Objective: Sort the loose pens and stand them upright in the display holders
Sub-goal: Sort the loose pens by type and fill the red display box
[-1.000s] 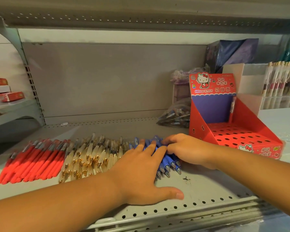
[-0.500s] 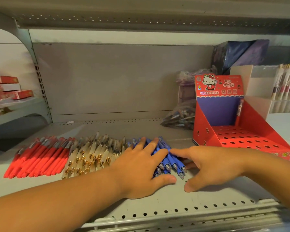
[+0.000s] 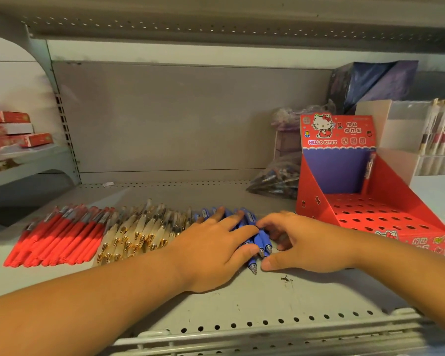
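Observation:
A bundle of blue pens [image 3: 261,240] lies on the grey shelf [image 3: 267,299], tips toward me. My left hand [image 3: 216,247] rests flat on top of the bundle, fingers straight. My right hand [image 3: 303,242] curls its fingers and thumb around the bundle's right side. Left of the blue pens lie a row of cream pens with gold tips [image 3: 139,227] and a row of red pens [image 3: 59,235]. The red Hello Kitty display holder [image 3: 308,191] stands to the right, its holed tray bare except for one pen [image 3: 369,167] upright at the back.
A clear bag of pens [image 3: 275,181] lies behind the holder's left side. A pale holder filled with pens [image 3: 439,134] stands at the far right. Red boxes [image 3: 10,132] sit on the neighbouring shelf at left. The shelf's perforated front edge is close to me.
My right hand went from spread flat on the shelf to curled against the right side of the blue pens. My left hand stayed on top of them, thumb drawn in.

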